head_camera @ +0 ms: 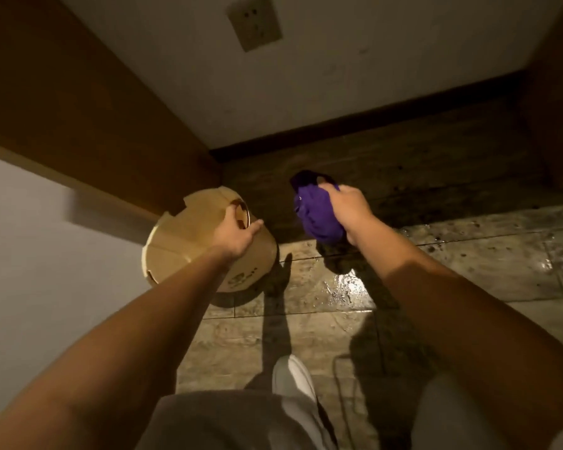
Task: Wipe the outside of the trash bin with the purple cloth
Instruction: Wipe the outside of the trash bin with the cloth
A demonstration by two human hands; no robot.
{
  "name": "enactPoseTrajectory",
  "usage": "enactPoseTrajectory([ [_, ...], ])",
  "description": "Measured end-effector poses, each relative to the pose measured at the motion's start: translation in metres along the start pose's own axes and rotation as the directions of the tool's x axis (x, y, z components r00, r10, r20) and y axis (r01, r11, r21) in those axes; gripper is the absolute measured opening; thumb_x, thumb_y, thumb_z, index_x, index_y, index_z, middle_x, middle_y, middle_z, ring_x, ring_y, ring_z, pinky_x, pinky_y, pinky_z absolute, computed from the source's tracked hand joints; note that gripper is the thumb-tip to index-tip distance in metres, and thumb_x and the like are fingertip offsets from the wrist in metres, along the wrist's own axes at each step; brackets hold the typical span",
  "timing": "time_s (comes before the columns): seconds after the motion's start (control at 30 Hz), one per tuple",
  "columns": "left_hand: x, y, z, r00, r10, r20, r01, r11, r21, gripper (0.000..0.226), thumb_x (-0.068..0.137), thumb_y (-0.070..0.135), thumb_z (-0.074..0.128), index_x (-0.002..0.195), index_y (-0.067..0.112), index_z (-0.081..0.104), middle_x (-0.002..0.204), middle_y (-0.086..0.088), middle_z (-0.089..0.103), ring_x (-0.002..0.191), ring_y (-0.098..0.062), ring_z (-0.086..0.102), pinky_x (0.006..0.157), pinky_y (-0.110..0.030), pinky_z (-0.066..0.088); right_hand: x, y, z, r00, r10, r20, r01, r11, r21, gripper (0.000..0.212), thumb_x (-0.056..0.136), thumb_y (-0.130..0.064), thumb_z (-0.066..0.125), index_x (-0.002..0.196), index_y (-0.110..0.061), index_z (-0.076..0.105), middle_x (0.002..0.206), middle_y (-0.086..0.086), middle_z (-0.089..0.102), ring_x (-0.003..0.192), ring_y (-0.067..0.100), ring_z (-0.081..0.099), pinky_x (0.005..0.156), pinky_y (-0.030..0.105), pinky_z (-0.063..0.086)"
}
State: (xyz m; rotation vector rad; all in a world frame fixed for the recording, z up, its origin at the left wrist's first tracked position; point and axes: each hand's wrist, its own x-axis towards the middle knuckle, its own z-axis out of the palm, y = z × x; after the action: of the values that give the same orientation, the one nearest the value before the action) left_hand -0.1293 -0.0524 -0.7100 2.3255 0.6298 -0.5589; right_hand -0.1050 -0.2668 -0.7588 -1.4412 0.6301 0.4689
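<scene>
The left hand [234, 237] has its grip on the bin [189, 228] rim to hold it steady (it looks tipped). The right hand [348, 211] squeezes the cloth [316, 212], ready to wipe.

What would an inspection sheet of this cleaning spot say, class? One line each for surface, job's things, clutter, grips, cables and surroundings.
Surface: tiled floor, glossy, a bright wet-looking patch.
Job's things: tan trash bin tipped on the floor; purple cloth bunched, apart from the bin.
Clutter: nothing seen.
Grips: left hand holds the bin's rim; right hand is closed on the cloth.
Cables: a thin dark line on the floor, unclear.
Surroundings: wall socket, wooden panel, white shoe.
</scene>
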Motion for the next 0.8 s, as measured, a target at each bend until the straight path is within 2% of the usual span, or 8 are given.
enactPoseTrajectory([
  [0.1, 0.015, -0.017, 0.021, 0.997, 0.032, -0.064, -0.034, 0.999, -0.020, 0.071, 0.107, 0.029, 0.053, 0.165, 0.024, 0.013, 0.159, -0.016, 0.045, 0.142, -0.039, 0.049, 0.111, -0.052, 0.044, 0.016, 0.014, 0.008, 0.999, -0.012, 0.042, 0.011, 1.000, 0.012, 0.028, 0.097, -0.047, 0.062, 0.100, -0.019, 0.067, 0.119, 0.011, 0.071, 0.111, 0.032, 0.067, 0.099, 0.046, 0.055],
  [0.2, 0.019, -0.027, 0.021, 0.996, 0.089, -0.007, -0.088, 0.993, 0.078, 0.050, 0.107, 0.027, 0.050, 0.154, 0.014, 0.041, 0.146, -0.015, 0.058, 0.133, -0.034, 0.057, 0.107, -0.046, 0.047, 0.017, 0.006, 0.021, 0.994, -0.042, 0.098, 0.049, 0.996, -0.072, 0.048, 0.100, -0.046, 0.058, 0.129, -0.009, 0.061, 0.127, 0.011, 0.066, 0.117, 0.031, 0.063, 0.103, 0.046, 0.052],
  [0.27, 0.011, -0.031, 0.009, 0.993, 0.115, 0.009, -0.115, 0.991, 0.071, 0.041, 0.108, 0.024, 0.048, 0.147, 0.012, 0.051, 0.139, -0.013, 0.063, 0.128, -0.031, 0.060, 0.105, -0.043, 0.049, 0.012, -0.005, 0.028, 0.987, -0.120, 0.103, 0.130, 0.987, -0.097, 0.053, 0.098, -0.048, 0.060, 0.137, -0.013, 0.057, 0.130, 0.010, 0.066, 0.118, 0.030, 0.062, 0.103, 0.046, 0.052],
  [0.37, -0.013, -0.034, -0.018, 0.989, 0.141, 0.031, -0.138, 0.986, -0.088, 0.034, 0.108, 0.024, 0.049, 0.139, 0.015, 0.057, 0.124, -0.008, 0.066, 0.115, -0.029, 0.063, 0.104, -0.048, 0.050, 0.000, -0.029, 0.032, 0.948, -0.298, 0.113, 0.312, 0.941, -0.133, 0.051, 0.091, -0.049, 0.065, 0.138, -0.031, 0.053, 0.130, 0.006, 0.066, 0.119, 0.029, 0.062, 0.102, 0.050, 0.053],
  [0.47, -0.037, -0.042, -0.043, 0.988, 0.115, 0.106, -0.081, 0.956, -0.282, 0.024, 0.107, 0.028, 0.050, 0.130, 0.030, 0.058, 0.121, -0.002, 0.065, 0.110, -0.028, 0.062, 0.097, -0.048, 0.051, -0.012, -0.061, 0.035, 0.918, -0.371, 0.139, 0.389, 0.910, -0.144, 0.058, 0.092, -0.050, 0.063, 0.144, -0.028, 0.050, 0.139, 0.007, 0.061, 0.125, 0.029, 0.059, 0.103, 0.051, 0.052],
  [0.57, -0.050, -0.058, -0.051, 0.984, 0.106, 0.145, -0.041, 0.918, -0.395, 0.028, 0.107, 0.032, 0.051, 0.134, 0.032, 0.058, 0.127, -0.003, 0.067, 0.114, -0.029, 0.065, 0.082, -0.039, 0.053, -0.024, -0.070, 0.046, 0.879, -0.415, 0.235, 0.464, 0.857, -0.224, 0.044, 0.101, -0.044, 0.055, 0.141, -0.026, 0.053, 0.132, 0.007, 0.062, 0.120, 0.027, 0.061, 0.102, 0.049, 0.053],
  [0.7, -0.044, -0.068, -0.038, 0.993, 0.098, 0.067, -0.052, 0.867, -0.496, 0.026, 0.106, 0.032, 0.051, 0.123, 0.023, 0.068, 0.120, -0.007, 0.074, 0.118, -0.033, 0.068, 0.097, -0.045, 0.052, -0.027, -0.036, 0.063, 0.819, -0.514, 0.256, 0.571, 0.687, -0.450, 0.041, 0.105, -0.040, 0.049, 0.141, -0.020, 0.055, 0.129, 0.005, 0.065, 0.121, 0.026, 0.060, 0.092, 0.032, 0.046],
  [0.8, -0.035, -0.053, -0.027, 0.999, 0.033, -0.040, -0.050, 0.787, -0.615, 0.049, 0.105, 0.056, 0.042, 0.115, 0.019, 0.073, 0.109, -0.015, 0.078, 0.106, -0.034, 0.074, 0.092, -0.043, 0.054, -0.037, -0.005, 0.090, 0.740, -0.619, 0.264, 0.661, 0.595, -0.457, 0.043, 0.107, -0.042, 0.042, 0.149, -0.032, 0.045, 0.130, 0.000, 0.065, 0.117, 0.018, 0.061, 0.092, 0.036, 0.048],
])
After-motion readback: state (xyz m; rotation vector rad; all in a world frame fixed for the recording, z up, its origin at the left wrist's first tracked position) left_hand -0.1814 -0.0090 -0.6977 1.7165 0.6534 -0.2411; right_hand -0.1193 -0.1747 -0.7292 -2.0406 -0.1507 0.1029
